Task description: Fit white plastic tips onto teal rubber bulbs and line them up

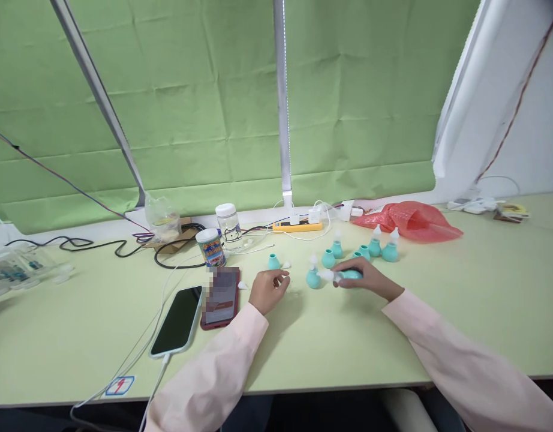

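My right hand [355, 275] is wrapped round a teal bulb [349, 274] that lies on its side, its clear tip pointing left. Just left of it a teal bulb with a clear nozzle [313, 277] stands upright. My left hand [270, 289] hovers over the table with fingers curled and apart, nothing seen between them. Behind it are an open teal bulb [273, 261] and a small white piece [286, 264]. Beyond my right hand stand several more bulbs, some open like one bulb [328, 258], others with nozzles like the rightmost bulb [390, 251].
Two phones, one dark red [220, 298] and one white-edged [177, 321], lie left of my left hand. Behind them stand a printed can [210, 248] and a clear jar [230, 227]. A yellow power strip [297, 227], cables and a red plastic bag [411, 221] line the back.
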A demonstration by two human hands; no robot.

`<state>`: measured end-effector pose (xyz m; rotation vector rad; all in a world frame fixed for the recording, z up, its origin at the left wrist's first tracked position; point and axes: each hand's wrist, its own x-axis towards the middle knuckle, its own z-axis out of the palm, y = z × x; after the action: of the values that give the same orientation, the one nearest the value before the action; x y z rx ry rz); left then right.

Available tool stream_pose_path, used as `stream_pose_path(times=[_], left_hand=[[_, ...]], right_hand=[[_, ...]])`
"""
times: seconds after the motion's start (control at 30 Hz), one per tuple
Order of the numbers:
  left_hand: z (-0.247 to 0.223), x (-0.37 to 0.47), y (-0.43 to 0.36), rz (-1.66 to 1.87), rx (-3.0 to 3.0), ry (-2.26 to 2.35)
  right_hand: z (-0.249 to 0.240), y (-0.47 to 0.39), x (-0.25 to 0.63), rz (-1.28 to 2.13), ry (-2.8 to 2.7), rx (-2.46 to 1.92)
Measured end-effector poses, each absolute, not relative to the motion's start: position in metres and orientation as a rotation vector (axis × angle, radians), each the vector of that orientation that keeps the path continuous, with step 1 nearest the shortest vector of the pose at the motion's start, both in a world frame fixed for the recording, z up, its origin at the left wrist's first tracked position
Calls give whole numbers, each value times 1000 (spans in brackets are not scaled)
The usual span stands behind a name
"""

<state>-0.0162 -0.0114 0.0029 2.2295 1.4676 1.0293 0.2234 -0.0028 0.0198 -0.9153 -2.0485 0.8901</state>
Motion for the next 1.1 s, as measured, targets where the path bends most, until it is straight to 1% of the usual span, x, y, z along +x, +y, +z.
stream_pose_path(times=[0.1,0.23,0.33,0.57,0.9,1.03,1.1], left_hand=[[-2,-18,-10,846,2520,1671],[-11,-19,-6,534,2710,1782],[-13,-20,-5,436,2742,1837],[-11,-21,-6,329,2784,1873],[-17,-19,-3,227,2835,1864],[-15,-17,-5,224,2828,1876],[-14,-16,-6,257,2826,1872]], right_hand=[[20,3,228,873,-1840,-931],[9,12,225,676,-1603,-1042],[-2,19,222,524,-1520,-1128],[-19,29,221,318,-1554,-1138],[-30,29,217,330,-1754,-1142],[-33,29,215,265,-1749,-1161],[-32,27,213,171,-1707,-1169]])
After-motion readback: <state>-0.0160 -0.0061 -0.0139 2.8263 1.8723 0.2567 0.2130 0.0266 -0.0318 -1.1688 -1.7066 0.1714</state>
